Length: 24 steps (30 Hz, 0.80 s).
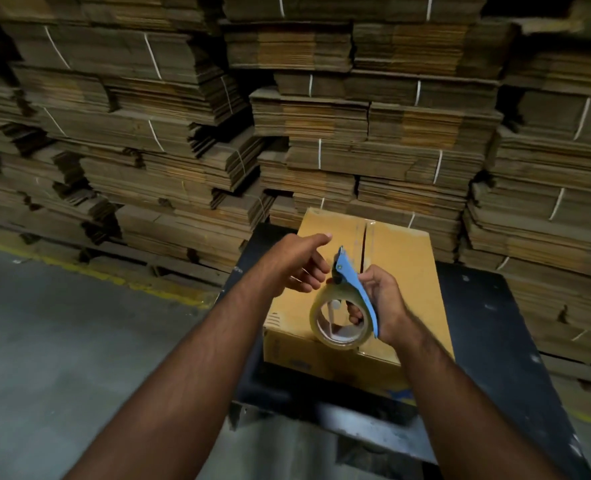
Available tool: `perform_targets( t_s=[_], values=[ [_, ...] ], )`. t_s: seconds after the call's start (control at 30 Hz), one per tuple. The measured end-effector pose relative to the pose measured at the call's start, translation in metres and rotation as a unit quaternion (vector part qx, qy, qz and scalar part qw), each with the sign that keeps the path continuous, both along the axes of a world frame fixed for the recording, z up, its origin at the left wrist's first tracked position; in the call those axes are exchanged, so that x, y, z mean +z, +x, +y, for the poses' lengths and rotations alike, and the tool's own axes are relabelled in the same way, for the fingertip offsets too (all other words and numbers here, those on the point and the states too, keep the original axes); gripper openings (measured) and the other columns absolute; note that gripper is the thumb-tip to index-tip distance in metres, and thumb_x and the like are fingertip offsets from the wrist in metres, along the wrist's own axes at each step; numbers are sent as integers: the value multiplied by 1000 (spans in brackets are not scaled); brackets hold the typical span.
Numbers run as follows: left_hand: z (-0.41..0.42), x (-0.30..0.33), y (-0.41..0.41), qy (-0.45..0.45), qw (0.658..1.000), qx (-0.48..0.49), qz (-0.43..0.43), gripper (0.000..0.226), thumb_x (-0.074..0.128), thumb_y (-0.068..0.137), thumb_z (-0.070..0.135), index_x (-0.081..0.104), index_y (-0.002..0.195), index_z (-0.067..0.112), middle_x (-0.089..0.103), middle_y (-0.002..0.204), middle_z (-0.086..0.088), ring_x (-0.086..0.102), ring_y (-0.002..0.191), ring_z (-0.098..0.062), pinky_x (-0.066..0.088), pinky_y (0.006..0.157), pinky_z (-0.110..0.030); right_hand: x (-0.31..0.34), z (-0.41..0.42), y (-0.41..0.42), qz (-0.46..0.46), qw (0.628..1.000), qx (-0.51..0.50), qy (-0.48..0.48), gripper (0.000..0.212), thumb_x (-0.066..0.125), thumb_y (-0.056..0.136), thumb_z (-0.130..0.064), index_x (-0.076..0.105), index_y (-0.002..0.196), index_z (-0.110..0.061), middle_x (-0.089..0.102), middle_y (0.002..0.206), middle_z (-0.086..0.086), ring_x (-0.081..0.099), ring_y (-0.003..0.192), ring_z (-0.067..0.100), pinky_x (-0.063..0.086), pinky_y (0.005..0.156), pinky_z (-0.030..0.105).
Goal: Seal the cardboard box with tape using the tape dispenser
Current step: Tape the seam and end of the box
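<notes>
Your right hand (pixel 379 299) grips the blue-handled clear tape dispenser (pixel 344 303) above the closed brown cardboard box (pixel 401 258), your loosely curled left hand (pixel 297 263) at nine o'clock, probably freeing the tape end.

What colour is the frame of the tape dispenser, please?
Blue, seen in the head view: tape dispenser.

Dim warehouse light from above; cardboard box (pixel 367 268) top brightest at centre. Deep shadow toward 12 and 3 o'clock. Wide-angle bending at edges; forearms blurred near 6 o'clock.
</notes>
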<state>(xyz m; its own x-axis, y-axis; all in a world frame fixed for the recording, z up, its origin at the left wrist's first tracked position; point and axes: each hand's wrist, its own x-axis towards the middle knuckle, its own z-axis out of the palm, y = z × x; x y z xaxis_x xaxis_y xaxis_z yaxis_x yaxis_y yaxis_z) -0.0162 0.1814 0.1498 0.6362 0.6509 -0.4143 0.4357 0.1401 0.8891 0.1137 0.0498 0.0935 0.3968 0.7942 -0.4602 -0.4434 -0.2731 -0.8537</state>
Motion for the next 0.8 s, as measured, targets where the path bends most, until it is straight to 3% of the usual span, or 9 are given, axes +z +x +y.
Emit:
perform_targets(
  t_s=[0.13,0.3,0.4,0.47,0.53,0.63,0.73,0.8],
  values=[
    [0,3,-3,-17,999,-40,29,50,59,94,51,71,89,2,71,71,-11,68,60,-21,57,56,-29,-4,-4,-9,-24,1000,-7,-9,37,43,82,-30,66,77,-1,52,55,12,45,38,20,39,38,21],
    [-4,-11,-11,-65,996,-47,34,28,63,95,26,70,94,0,72,69,-11,71,60,-20,60,58,-31,-14,-12,-10,-14,1000,-12,-22,47,58,62,-37,67,87,2,55,63,15,49,40,22,43,39,23],
    [-4,-17,-13,-68,996,-53,19,15,65,93,16,69,93,1,72,67,-10,70,62,-19,61,59,-30,-10,-19,-11,-68,996,17,-52,60,65,63,-48,69,100,-2,62,80,18,56,57,26,47,53,30],
    [0,-23,-15,-59,997,-58,-4,11,66,93,14,68,91,4,72,69,-11,70,63,-19,61,59,-29,-5,-24,-12,-175,983,45,-43,68,73,64,-62,68,109,-10,66,94,16,61,73,26,47,67,37],
    [3,-30,-17,-59,996,-60,-29,13,65,95,16,66,86,6,73,70,-12,72,64,-19,61,64,-32,3,-30,-16,-291,952,88,-21,61,78,69,-61,63,111,-20,66,102,11,63,81,20,47,70,37],
    [1,-39,-19,-75,995,-51,-33,11,62,96,14,66,93,5,75,75,-15,74,68,-23,62,66,-35,12,-34,-17,-385,913,130,-43,53,87,70,-41,54,110,-30,64,98,0,63,78,14,52,62,33],
    [-6,-45,-19,-112,992,-16,-55,8,63,95,13,62,88,8,75,78,-19,75,70,-26,62,63,-34,20,-34,-17,-550,814,151,-113,60,86,67,-39,46,112,-35,60,94,-8,60,81,17,49,65,31],
    [-8,-51,-20,-134,988,-8,-81,14,67,93,15,60,83,9,75,78,-18,75,71,-25,62,65,-34,24,-35,-16,-612,768,152,-117,65,84,67,-44,42,116,-35,60,94,-6,60,80,18,48,63,29]
  ],
)
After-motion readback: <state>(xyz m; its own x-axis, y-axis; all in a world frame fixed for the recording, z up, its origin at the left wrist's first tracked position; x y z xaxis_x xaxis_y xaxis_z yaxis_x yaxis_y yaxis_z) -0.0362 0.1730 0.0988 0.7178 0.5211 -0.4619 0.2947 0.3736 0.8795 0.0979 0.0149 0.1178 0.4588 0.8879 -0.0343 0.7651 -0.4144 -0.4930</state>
